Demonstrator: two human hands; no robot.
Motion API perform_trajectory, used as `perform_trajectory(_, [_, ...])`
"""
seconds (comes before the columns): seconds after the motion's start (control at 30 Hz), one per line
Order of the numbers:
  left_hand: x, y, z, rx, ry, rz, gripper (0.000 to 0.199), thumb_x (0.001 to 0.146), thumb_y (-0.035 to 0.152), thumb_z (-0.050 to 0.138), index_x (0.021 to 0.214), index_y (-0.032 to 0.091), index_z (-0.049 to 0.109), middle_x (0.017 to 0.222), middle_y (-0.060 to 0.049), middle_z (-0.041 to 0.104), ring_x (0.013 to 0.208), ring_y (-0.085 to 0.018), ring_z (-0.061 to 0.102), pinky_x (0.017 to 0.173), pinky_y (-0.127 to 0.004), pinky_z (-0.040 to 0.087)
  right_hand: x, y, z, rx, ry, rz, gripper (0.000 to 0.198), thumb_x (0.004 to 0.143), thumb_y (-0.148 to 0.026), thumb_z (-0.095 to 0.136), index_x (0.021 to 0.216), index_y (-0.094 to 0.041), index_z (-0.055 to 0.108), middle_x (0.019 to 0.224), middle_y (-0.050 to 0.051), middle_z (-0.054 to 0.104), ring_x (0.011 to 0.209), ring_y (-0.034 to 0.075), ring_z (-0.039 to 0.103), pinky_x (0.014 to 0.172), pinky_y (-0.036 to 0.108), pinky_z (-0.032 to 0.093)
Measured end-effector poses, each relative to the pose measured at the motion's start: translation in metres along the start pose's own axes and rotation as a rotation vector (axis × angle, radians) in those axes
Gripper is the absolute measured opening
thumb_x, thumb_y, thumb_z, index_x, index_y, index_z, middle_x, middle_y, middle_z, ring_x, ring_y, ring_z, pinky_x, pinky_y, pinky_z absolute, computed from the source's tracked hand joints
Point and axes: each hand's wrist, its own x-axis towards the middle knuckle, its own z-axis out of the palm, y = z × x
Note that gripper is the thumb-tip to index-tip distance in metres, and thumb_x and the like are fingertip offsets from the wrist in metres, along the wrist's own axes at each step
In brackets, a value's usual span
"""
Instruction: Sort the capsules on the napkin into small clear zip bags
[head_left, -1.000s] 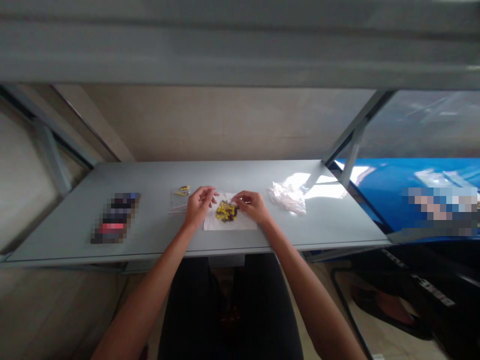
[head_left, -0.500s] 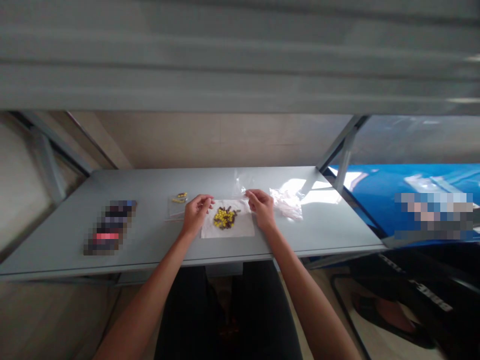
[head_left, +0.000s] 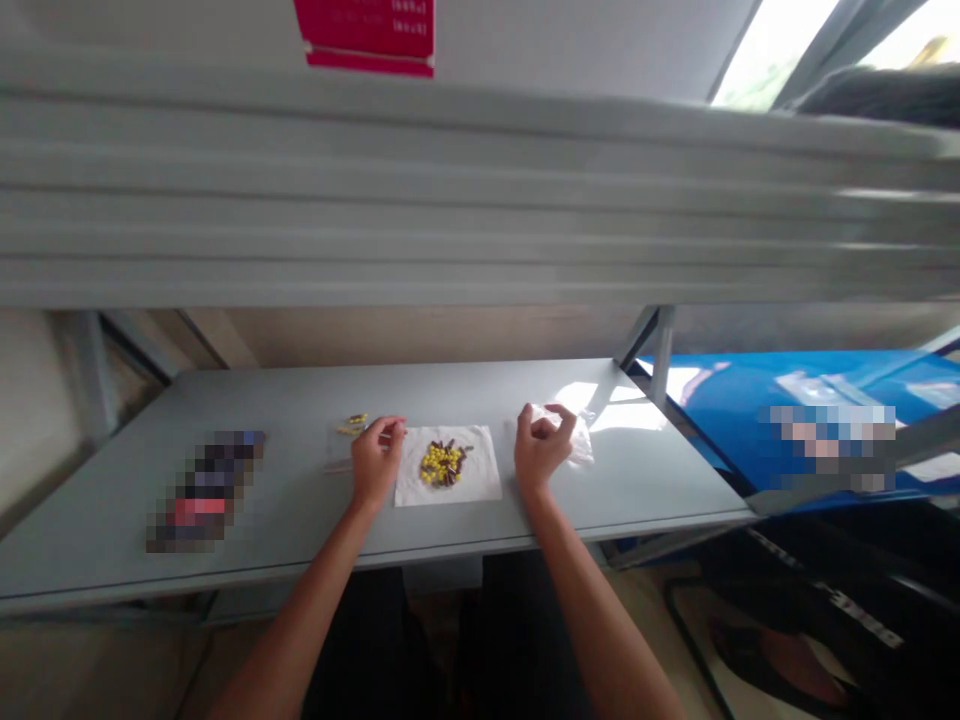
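Note:
My left hand (head_left: 377, 460) hovers at the left edge of a white paper sheet (head_left: 482, 487), thumb and fingers pinched together; whatever is between the tips is too small to make out. On the sheet lies a heap of small yellow and dark brown capsule-like pieces (head_left: 442, 464). My right hand (head_left: 542, 455) is right of the sheet, in front of some crumpled clear plastic bags (head_left: 581, 442) that it partly covers. Its thumb and index finger curve apart with a gap between them. Behind my left hand, a few yellow-brown pieces (head_left: 352, 425) lie on a clear bag (head_left: 337, 452).
A pixelated flat object (head_left: 206, 492) lies on the left of the grey table (head_left: 300, 530). A grey shelf beam (head_left: 450, 230) crosses above, with a red box (head_left: 367, 35) over it. To the right stand a blue table (head_left: 712, 400) and a seated person's dark-clothed leg (head_left: 810, 590).
My right hand has moved right, off the sheet's edge to the plastic bags. The clear bag beside its fingertips no longer shows there. My left hand stays pinched. The camera has tilted up.

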Motion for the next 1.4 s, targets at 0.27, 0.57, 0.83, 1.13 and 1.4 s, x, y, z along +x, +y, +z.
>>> perform_trajectory(0.27, [0.013,-0.035,-0.047,0.479,0.01,0.165,0.032,0.079,0.018,0.057,0.108,0.019,0.072,0.114,-0.014,0.074,0.108,-0.032,0.063,0.102,-0.05,0.045,-0.009,0.012,0.013,-0.083,-0.374,-0.274,0.013,0.089,-0.03,0.051,0.09,-0.021,0.061,0.052,-0.007,0.046,0.047,0.013,0.043,0.056,0.025,0.034])
perform_trajectory(0.57, [0.011,-0.045,-0.053,0.492,0.037,0.136,0.022,0.083,0.021,0.059,0.096,0.02,0.076,0.101,-0.014,0.077,0.096,-0.033,0.064,0.092,-0.051,0.048,-0.001,0.014,0.012,-0.313,-0.303,-0.086,0.035,0.088,-0.02,0.046,0.112,-0.016,0.072,0.064,0.003,0.065,0.055,0.017,0.051,0.059,0.026,0.031])
perform_trajectory(0.83, [0.003,-0.033,-0.053,0.51,0.136,0.068,0.015,0.085,0.025,0.059,0.087,0.022,0.075,0.093,-0.011,0.076,0.092,-0.029,0.065,0.088,-0.044,0.049,0.002,0.012,0.006,-0.431,-0.129,-0.05,0.025,0.086,-0.018,0.049,0.094,-0.017,0.073,0.077,0.008,0.07,0.062,0.018,0.052,0.061,0.028,0.028])
perform_trajectory(1.13, [0.001,-0.035,-0.086,0.311,-0.08,0.11,0.022,0.085,0.024,0.056,0.096,0.023,0.075,0.105,-0.008,0.075,0.102,-0.026,0.067,0.091,-0.041,0.053,-0.003,0.009,0.007,-0.341,-0.217,-0.248,0.021,0.087,-0.015,0.045,0.076,-0.018,0.063,0.072,0.003,0.061,0.061,0.016,0.046,0.062,0.028,0.029])
perform_trajectory(1.4, [-0.001,-0.037,-0.102,0.489,-0.301,0.191,0.015,0.085,0.036,0.064,0.077,0.026,0.072,0.09,-0.007,0.072,0.095,-0.029,0.063,0.09,-0.042,0.049,-0.002,0.012,0.01,-0.324,-0.251,-0.242,0.02,0.083,-0.012,0.046,0.07,-0.019,0.059,0.067,0.002,0.057,0.062,0.015,0.046,0.063,0.028,0.028])
